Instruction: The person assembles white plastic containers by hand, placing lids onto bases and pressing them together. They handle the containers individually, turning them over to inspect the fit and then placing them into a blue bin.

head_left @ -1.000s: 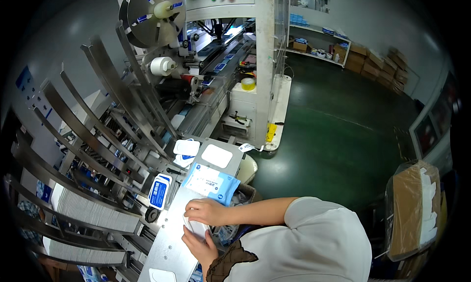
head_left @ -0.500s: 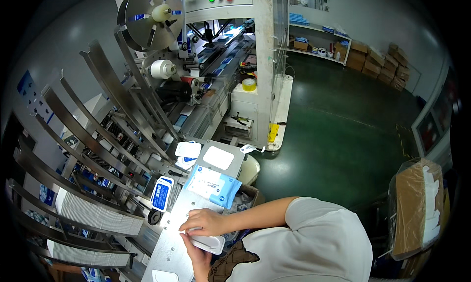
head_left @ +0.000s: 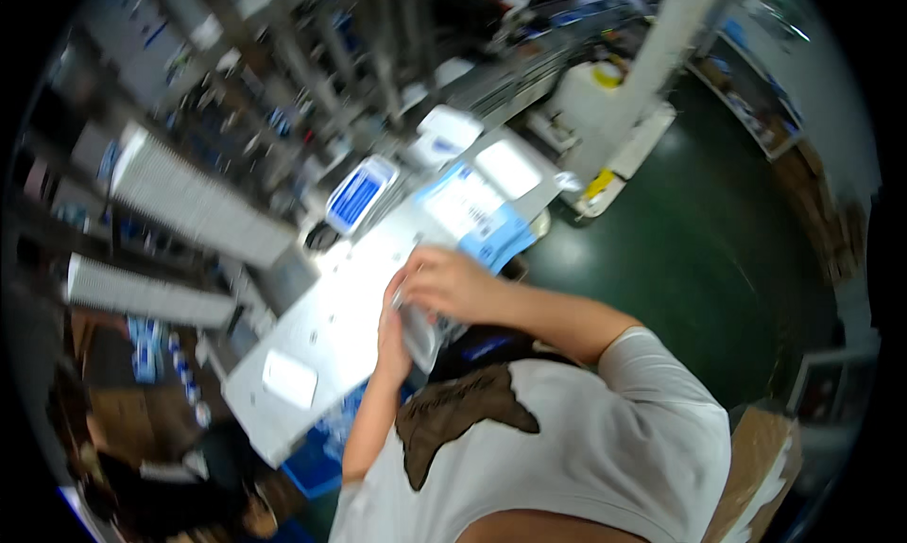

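Over the near edge of the metal table, both my hands are closed round a white plastic lid, tilted and a little blurred. My left hand grips it from the left side. My right hand bends over its upper end, with fingers close to the left fingertips. Just beyond the right hand lies a light blue and white wipes pack. A stack of white lids with a blue label on top stands at the table's far edge.
The metal table also bears a white lid at its near left and a white rectangular piece at its far right. Long stacks of white lids lean in metal rails. A blue crate sits below the table.
My view has swung down and leftward, so the table sits higher and more of its near left end shows. Both hands keep the lid, now tipped more steeply.
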Action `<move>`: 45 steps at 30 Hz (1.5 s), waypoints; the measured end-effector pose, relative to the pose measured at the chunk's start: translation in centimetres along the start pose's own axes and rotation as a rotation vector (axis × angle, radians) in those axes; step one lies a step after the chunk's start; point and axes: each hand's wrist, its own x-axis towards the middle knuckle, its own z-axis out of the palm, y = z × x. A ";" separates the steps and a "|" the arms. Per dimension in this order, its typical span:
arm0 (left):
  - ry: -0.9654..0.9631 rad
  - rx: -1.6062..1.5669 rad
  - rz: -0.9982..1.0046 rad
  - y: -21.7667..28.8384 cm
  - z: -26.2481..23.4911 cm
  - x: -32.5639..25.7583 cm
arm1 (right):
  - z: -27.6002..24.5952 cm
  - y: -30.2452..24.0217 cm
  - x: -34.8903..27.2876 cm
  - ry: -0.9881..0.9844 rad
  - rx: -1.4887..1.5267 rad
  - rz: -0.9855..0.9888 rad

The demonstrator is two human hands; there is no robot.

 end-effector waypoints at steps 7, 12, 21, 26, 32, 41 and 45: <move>0.095 -0.404 -0.005 2.0 1.2 -0.6 | -1.5 3.1 0.2 0.301 0.330 0.205; 0.308 -0.541 0.134 2.3 -1.3 -0.9 | -5.2 2.9 -0.2 0.346 0.639 0.387; 0.410 -0.514 0.100 1.1 -2.6 -1.4 | -7.7 6.4 -3.8 0.554 0.474 0.352; 0.488 -0.582 0.070 0.8 -4.0 -2.4 | -14.8 11.6 -7.9 0.884 0.294 0.321; 0.529 -0.547 0.032 0.8 -3.9 -2.8 | -21.3 17.3 -12.2 0.944 -0.044 0.636; 0.561 -0.505 0.007 1.3 -2.9 -2.5 | -18.5 20.9 -11.2 0.841 -0.094 0.647; 0.552 -0.519 -0.004 0.9 -3.0 -2.7 | -17.1 20.5 -10.7 0.721 -0.452 0.630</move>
